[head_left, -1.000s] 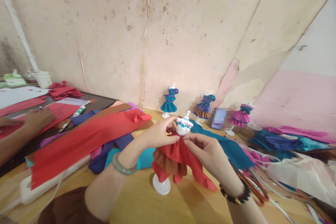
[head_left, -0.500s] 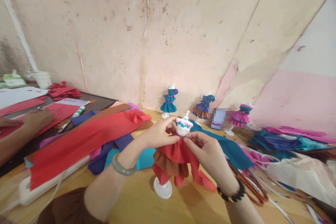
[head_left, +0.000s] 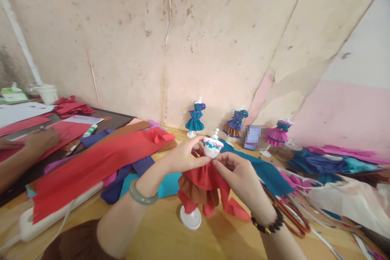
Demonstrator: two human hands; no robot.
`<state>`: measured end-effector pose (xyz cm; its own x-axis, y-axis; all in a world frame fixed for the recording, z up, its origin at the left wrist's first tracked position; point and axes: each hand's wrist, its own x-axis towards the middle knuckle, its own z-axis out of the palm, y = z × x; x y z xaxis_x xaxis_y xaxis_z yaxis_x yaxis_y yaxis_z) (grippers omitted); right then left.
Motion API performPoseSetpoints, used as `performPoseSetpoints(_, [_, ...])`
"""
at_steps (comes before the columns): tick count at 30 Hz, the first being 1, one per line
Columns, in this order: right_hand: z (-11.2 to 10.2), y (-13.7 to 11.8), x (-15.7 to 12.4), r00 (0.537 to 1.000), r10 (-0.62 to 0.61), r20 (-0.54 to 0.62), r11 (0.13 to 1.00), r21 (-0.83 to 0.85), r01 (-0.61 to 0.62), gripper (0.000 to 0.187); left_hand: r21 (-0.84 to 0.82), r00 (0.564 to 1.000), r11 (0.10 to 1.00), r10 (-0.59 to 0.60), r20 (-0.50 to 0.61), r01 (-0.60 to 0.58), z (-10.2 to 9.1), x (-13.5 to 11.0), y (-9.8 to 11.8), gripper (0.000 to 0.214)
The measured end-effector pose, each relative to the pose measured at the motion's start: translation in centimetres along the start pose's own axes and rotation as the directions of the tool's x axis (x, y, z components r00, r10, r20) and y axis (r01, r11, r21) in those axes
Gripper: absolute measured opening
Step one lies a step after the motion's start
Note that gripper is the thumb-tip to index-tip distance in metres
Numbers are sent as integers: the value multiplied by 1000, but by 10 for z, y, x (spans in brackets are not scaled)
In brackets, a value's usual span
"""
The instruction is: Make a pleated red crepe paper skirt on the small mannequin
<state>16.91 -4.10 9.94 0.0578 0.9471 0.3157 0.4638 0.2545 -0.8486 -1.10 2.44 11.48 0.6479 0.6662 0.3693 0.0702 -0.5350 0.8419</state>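
A small white dress-form mannequin [head_left: 212,146] stands tilted between my hands, its round white base [head_left: 191,217] near the table. Blue and pink marks run across its chest. Around its waist hangs a layered red and brown ruffled skirt [head_left: 199,189]. My left hand [head_left: 185,155] grips the mannequin's waist from the left, thumb pressed on the skirt's top edge. From the right, my right hand [head_left: 236,170] pinches the red crepe-like strip [head_left: 233,205] against the waist, its loose end trailing down to the right. The fingertips behind the mannequin are partly hidden.
Three dressed mannequins [head_left: 195,120] stand by the wall, with a phone [head_left: 252,137] among them. Coloured sheets [head_left: 103,162] overlie a white power strip [head_left: 30,225] at left. Orange-handled scissors [head_left: 294,217] lie right. Another person's hand [head_left: 42,140] rests on red material.
My hands stay at the mannequin's waist with almost no movement. The whole view has shifted slightly.
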Motion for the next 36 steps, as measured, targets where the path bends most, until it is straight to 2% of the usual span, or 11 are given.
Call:
performPoseSetpoints(4, [1,3,2,1000,22,-1,1000,-8,-22,28,-19,1000,1000,-16,-24,16,2,2,-7,52])
performPoseSetpoints(10, [-3,5,4,999,50,9,999,-13,-50,32,-16,1000,1000,-25,0,25,1,2,-6,47])
performPoseSetpoints(12, [-5,4,4,998,59,34,998,-5,-59,35,-5,999,999,-45,-2,45,-1,2,-8,56])
performPoseSetpoints(16, [-8,1,3,990,76,119,997,10,-78,41,-6,992,993,-118,-38,118,-3,2,-17,90])
performPoseSetpoints(19, [-9,2,3,989,65,136,998,3,-66,43,-18,991,993,-117,-60,116,-2,3,-22,101])
performPoseSetpoints(28, [-7,6,5,995,15,101,999,-54,-9,40,-7,998,999,-39,-54,38,1,2,-19,88])
performPoseSetpoints(36, [-6,5,5,995,5,98,998,-65,1,38,20,999,999,-35,-34,36,1,1,-13,95])
